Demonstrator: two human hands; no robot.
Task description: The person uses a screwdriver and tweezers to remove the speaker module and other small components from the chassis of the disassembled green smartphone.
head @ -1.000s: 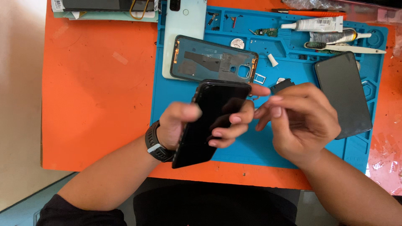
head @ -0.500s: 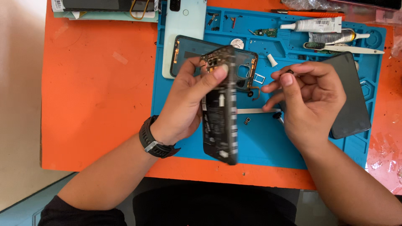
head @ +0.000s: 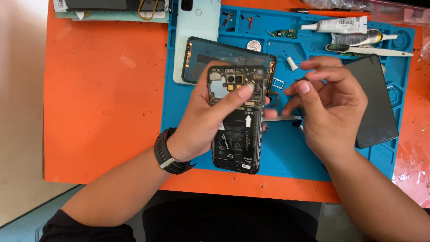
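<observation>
**Open phone held over the blue mat**

The left hand [head: 204, 123] wraps the open phone [head: 236, 121] above the blue mat [head: 286, 148], thumb pressing its top. The right hand [head: 329, 105] pinches something tiny, too small to tell. The phone looks light, stiff and easy to break; hold its edges.

Your left hand [head: 204, 123] grips the opened phone [head: 237, 121] over the work mat [head: 286, 152], with your thumb across its upper half. Your right hand [head: 329, 110] is just to its right, apart from it. Behind the phone lies a phone frame [head: 201, 56], partly on a back cover [head: 197, 27]. Right of your right hand, partly under it, lies a flat panel [head: 376, 107]. Glue tubes [head: 340, 27] lie behind that hand. A coin [head: 254, 45] sits behind the frame.
</observation>
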